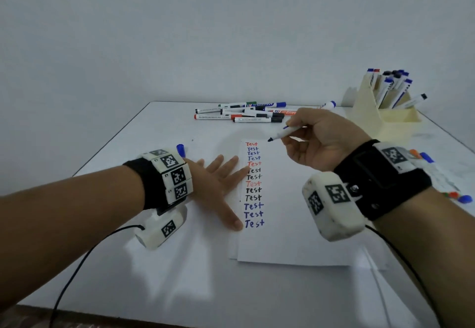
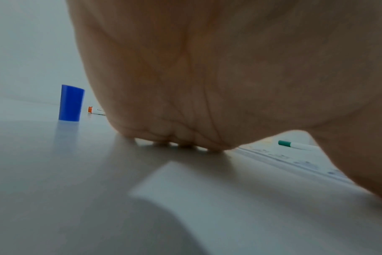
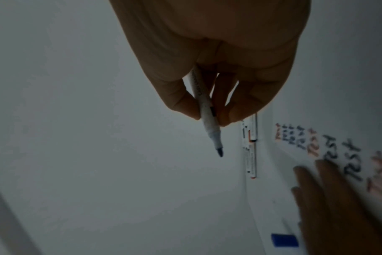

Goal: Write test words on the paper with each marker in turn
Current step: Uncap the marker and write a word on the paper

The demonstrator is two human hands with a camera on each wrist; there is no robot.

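Observation:
A white sheet of paper (image 1: 295, 225) lies on the table with a column of "Test" words in red, blue and black down its left side. My left hand (image 1: 221, 186) lies flat with spread fingers on the paper's left edge. My right hand (image 1: 316, 140) pinches an uncapped blue marker (image 1: 285, 132), raised above the top of the paper, its tip pointing left and down; the right wrist view shows the same marker (image 3: 205, 110) between thumb and fingers. Its blue cap (image 1: 180, 149) stands upright on the table behind my left wrist, also shown as the cap (image 2: 71, 103) in the left wrist view.
Several capped markers (image 1: 241, 113) lie in a loose pile at the table's far edge. A cream holder (image 1: 383, 104) full of markers stands at the back right. More markers (image 1: 460, 196) lie at the right edge behind my right wrist. A black cable (image 1: 77, 263) trails off the front.

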